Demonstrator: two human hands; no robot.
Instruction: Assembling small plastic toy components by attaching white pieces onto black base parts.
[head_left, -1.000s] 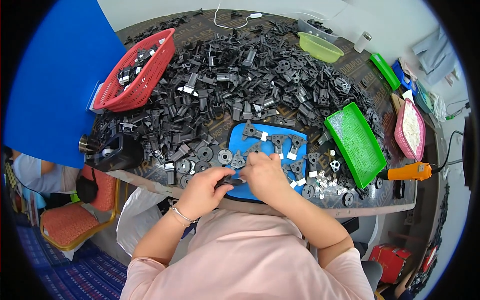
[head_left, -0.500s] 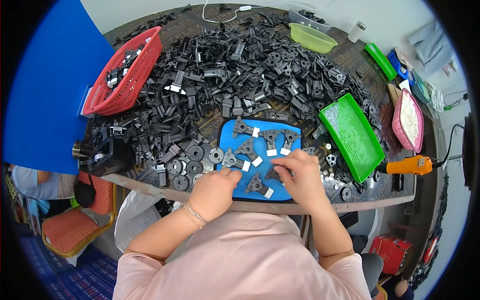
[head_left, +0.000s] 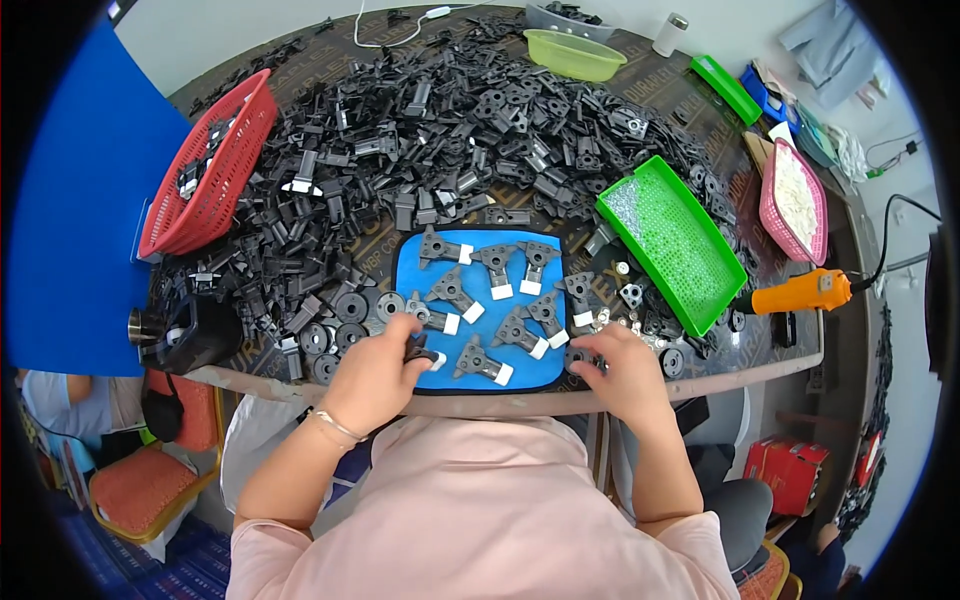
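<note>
Right now we hold a small black plastic part [head_left: 418, 350] with a white tab in our left hand [head_left: 378, 372], fingers pinched around it at the left edge of the blue mat [head_left: 500, 300], just above the near table edge. On that mat, nine or so finished pieces [head_left: 478, 360] of the same kind, each black with a white end, already lie in loose rows, so by our reckoning a fair batch is done and there is little free room left on the mat. Our right hand [head_left: 618, 370] rests at the mat's right corner with its fingers curled down onto a small black disc [head_left: 583, 357] among loose bits; whether it truly grips it, we cannot tell. Beyond the mat, a huge heap of black parts [head_left: 440, 120] covers the table [head_left: 700, 385], which suggests most of the work is still ahead. Round black discs [head_left: 335, 325] sit to the left, a green tray [head_left: 665, 240] and an orange power tool [head_left: 795, 292] to the right, and a red basket [head_left: 205, 165] at far left.
</note>
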